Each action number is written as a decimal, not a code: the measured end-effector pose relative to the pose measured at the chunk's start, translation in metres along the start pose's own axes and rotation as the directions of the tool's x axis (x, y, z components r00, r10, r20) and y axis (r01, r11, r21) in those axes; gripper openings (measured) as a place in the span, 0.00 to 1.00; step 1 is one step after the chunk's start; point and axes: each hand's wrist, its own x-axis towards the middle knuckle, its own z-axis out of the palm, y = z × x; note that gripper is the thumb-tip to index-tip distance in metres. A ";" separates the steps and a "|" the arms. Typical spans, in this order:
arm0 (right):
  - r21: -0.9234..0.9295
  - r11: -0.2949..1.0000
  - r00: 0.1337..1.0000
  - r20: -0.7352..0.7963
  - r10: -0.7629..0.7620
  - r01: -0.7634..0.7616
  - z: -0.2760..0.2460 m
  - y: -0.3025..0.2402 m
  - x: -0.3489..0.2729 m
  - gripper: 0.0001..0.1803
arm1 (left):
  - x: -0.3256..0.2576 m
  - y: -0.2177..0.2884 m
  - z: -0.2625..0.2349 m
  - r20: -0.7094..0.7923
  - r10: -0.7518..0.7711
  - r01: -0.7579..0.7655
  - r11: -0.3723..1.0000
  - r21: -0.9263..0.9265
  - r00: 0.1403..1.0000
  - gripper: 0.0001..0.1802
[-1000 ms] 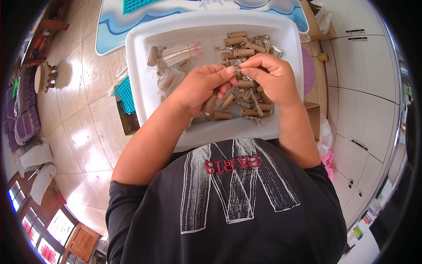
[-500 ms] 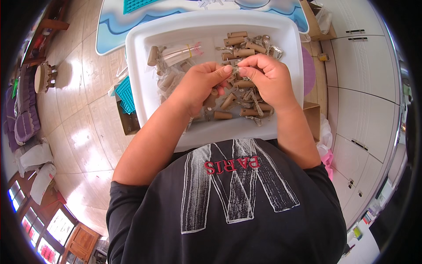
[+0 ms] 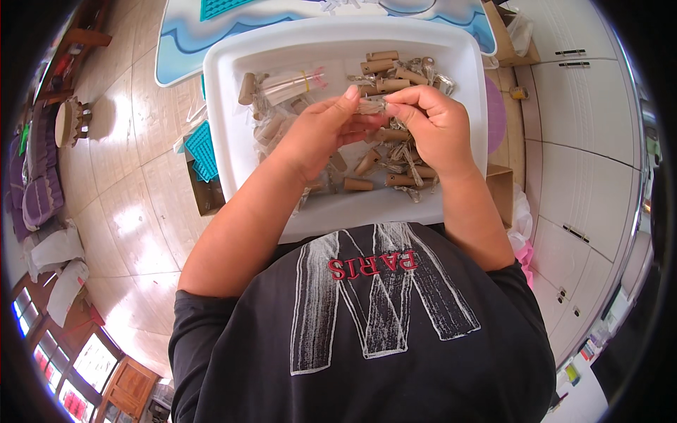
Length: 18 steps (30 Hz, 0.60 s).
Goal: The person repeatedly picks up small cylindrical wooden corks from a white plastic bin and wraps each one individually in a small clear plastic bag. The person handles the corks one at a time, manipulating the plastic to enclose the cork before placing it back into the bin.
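Observation:
A white plastic tray (image 3: pixel 233 106) lies in front of me and holds several short brown cylinders (image 3: pixel 360 185) and clear plastic wrappers (image 3: pixel 288 83). Both hands are raised over the tray's middle. My left hand (image 3: pixel 321 134) and my right hand (image 3: pixel 430 127) pinch the same small clear wrapped piece (image 3: pixel 369 106) between their fingertips. A few brown cylinders (image 3: pixel 381 67) lie at the tray's far side, others sit under my hands, partly hidden.
Beyond the tray lies a blue and white mat (image 3: pixel 183 35). A cardboard box (image 3: pixel 204 190) with a teal moulded piece (image 3: pixel 201 141) stands on the tiled floor at left. White cabinets (image 3: pixel 585 127) run along the right, with another cardboard box (image 3: pixel 502 190) beside the tray.
Both hands have lifted slightly toward the tray's far side, still pinching the small wrapped piece together. The tray's contents have not shifted.

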 end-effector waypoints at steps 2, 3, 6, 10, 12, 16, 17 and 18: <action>-0.001 1.000 0.999 -0.039 -0.015 0.015 0.000 0.001 0.000 0.04 | 0.002 -0.003 -0.001 0.102 0.009 -0.014 0.999 0.049 0.995 0.24; -0.005 0.999 0.997 -0.063 -0.035 0.035 0.000 0.000 0.000 0.04 | 0.001 -0.002 0.000 0.119 0.007 -0.015 0.998 0.066 0.993 0.22; -0.055 0.993 0.987 -0.118 -0.112 0.107 -0.001 0.002 0.001 0.04 | -0.002 0.000 -0.001 0.141 0.001 -0.022 0.988 0.150 0.990 0.19; -0.261 0.946 0.966 -0.120 -0.228 0.191 -0.008 0.006 0.004 0.04 | -0.006 0.000 -0.004 0.040 0.049 -0.058 0.963 0.264 0.998 0.18; -0.304 0.923 0.966 -0.025 -0.256 0.237 -0.015 0.005 0.007 0.04 | -0.007 0.003 -0.005 -0.008 0.084 -0.080 0.964 0.252 0.996 0.17; -0.197 0.968 0.969 0.217 -0.113 0.157 -0.022 0.004 0.006 0.04 | -0.003 0.007 -0.012 -0.059 0.105 -0.092 0.977 0.192 0.993 0.13; -0.098 0.989 0.962 0.259 -0.083 0.112 -0.022 0.004 0.005 0.04 | -0.003 0.008 -0.013 -0.069 0.099 -0.085 0.980 0.183 0.993 0.12; 0.000 0.998 0.951 0.304 -0.058 0.061 -0.021 0.005 0.004 0.04 | -0.003 0.006 -0.013 -0.058 0.083 -0.074 0.987 0.140 0.995 0.11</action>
